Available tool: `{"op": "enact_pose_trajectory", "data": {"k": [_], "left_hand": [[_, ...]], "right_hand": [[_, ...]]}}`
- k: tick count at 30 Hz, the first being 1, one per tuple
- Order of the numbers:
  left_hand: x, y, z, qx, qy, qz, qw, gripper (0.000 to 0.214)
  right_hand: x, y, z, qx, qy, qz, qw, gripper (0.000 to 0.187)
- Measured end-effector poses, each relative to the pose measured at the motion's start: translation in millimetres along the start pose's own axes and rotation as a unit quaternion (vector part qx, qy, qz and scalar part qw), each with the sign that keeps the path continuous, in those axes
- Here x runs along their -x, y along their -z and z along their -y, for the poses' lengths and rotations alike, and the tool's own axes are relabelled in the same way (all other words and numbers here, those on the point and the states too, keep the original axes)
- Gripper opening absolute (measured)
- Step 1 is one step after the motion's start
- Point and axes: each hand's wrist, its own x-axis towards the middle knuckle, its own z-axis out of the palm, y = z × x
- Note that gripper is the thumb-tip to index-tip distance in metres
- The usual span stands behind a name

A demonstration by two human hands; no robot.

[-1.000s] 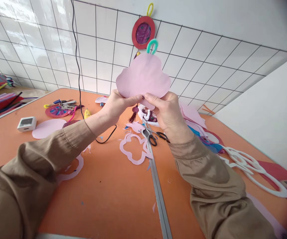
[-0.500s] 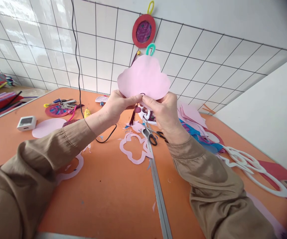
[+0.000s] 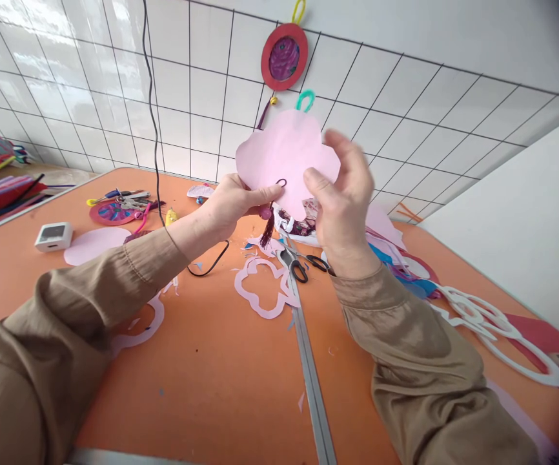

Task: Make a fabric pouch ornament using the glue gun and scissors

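My left hand (image 3: 233,200) pinches the lower left of a pink flower-shaped paper cutout (image 3: 279,148), its thumb on the front. Under that thumb lies the dark cord loop of a tassel (image 3: 268,229), which hangs below the paper with a purple bead. At the cutout's right edge is my right hand (image 3: 345,197), thumb touching or close to the front and fingers spread apart, slightly blurred. A green pipe-cleaner loop (image 3: 305,100) sticks up from the cutout's top. What lies behind the paper is hidden.
Scissors (image 3: 299,263) and a pink flower-outline offcut (image 3: 263,303) lie on the orange table (image 3: 202,400). White foam rings (image 3: 516,349) are at right, a white box (image 3: 53,237) at left. A red round ornament (image 3: 284,57) hangs on the tiled wall; a black cable (image 3: 152,116) drops down.
My right hand has let go of the cutout's lower middle, moved up and right, and spread its fingers. The cutout has tilted and shifted slightly right, still in my left hand.
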Motion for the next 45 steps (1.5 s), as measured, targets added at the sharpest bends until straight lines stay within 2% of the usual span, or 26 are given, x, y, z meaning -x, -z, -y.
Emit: {"op": "enact_pose_trajectory", "data": {"k": [1,3,5,7,10,12,16,22,26,29,39,45], "left_hand": [[0,0.0,0,-0.003,0.001,-0.008,1.000,0.016],[1,0.1,1,-0.016,0.000,-0.019,1.000,0.017],[1,0.1,1,-0.024,-0.004,-0.019,1.000,0.017],[2,-0.1,2,-0.022,-0.013,-0.011,1.000,0.016],[3,-0.3,3,-0.021,-0.025,0.013,0.999,0.019],[3,-0.1,4,-0.024,-0.024,0.026,0.999,0.021],[3,0.7,5,-0.023,-0.019,0.033,0.999,0.020],[2,0.5,8,-0.056,-0.025,0.019,0.998,0.020],[2,-0.9,9,-0.059,-0.027,0.018,0.998,0.029],[3,-2.0,9,-0.058,-0.023,0.021,0.998,0.029],[3,-4.5,9,-0.061,-0.004,0.009,0.998,0.017],[3,-3.5,10,-0.064,-0.002,0.023,0.998,0.016]], "right_hand": [[-2,5,1,0.029,0.052,-0.061,0.996,0.044],[-8,14,8,0.119,0.149,-0.093,0.977,0.040],[-12,20,17,0.219,0.249,-0.051,0.942,0.021],[-13,22,25,0.277,0.298,0.000,0.913,0.011],[-9,15,28,0.314,0.281,0.031,0.906,0.020],[-6,9,25,0.326,0.274,0.018,0.905,0.026],[-7,4,10,0.312,0.308,-0.001,0.899,0.034],[-13,13,-1,0.275,0.308,0.063,0.909,0.026],[-13,19,12,0.292,0.223,0.121,0.922,0.018],[-12,21,24,0.295,0.172,0.156,0.927,0.014],[-18,23,25,0.243,0.147,0.197,0.938,0.017],[-19,23,26,0.222,0.133,0.217,0.941,0.016]]}}
